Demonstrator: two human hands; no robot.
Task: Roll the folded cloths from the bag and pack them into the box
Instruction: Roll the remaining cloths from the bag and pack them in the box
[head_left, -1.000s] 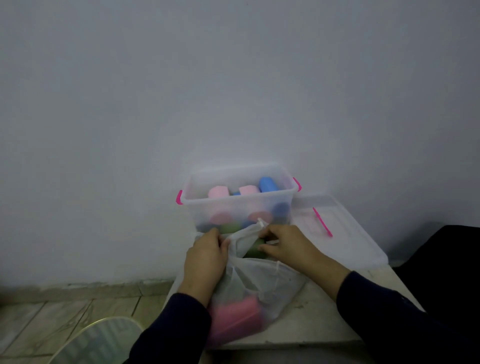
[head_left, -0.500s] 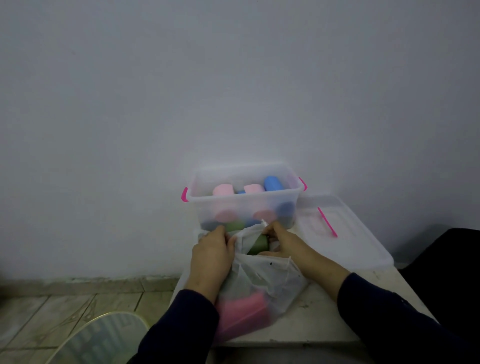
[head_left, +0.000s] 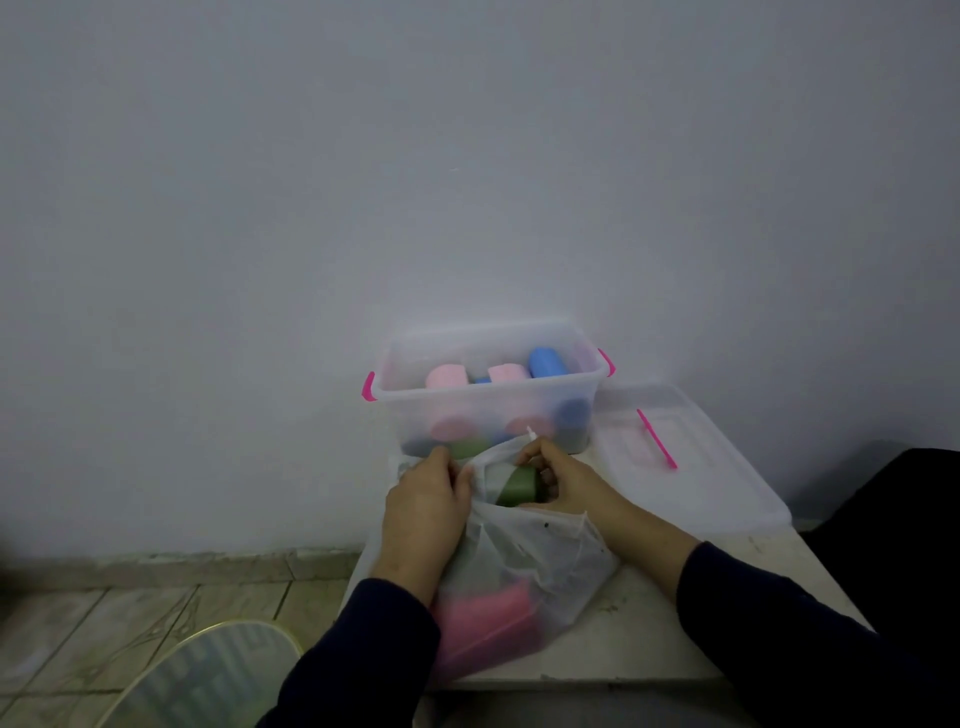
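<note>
A white translucent bag (head_left: 524, 561) lies on the small table in front of me. My left hand (head_left: 426, 506) grips the left side of the bag's mouth. My right hand (head_left: 563, 480) reaches into the mouth and closes on a green folded cloth (head_left: 517, 486). A pink cloth (head_left: 488, 618) shows through the bag's lower part. Behind the bag stands a clear plastic box (head_left: 488, 395) with pink latches, holding pink, blue and green rolled cloths.
The box's clear lid (head_left: 691, 467) with a pink latch lies to the right on the white table (head_left: 644, 644). A wall rises close behind. Tiled floor and a round glass-topped object (head_left: 208, 675) are at lower left. Dark fabric is at the right edge.
My right hand has gone deeper into the bag's mouth and closed on the green cloth, which now shows more. My left hand keeps holding the bag open.
</note>
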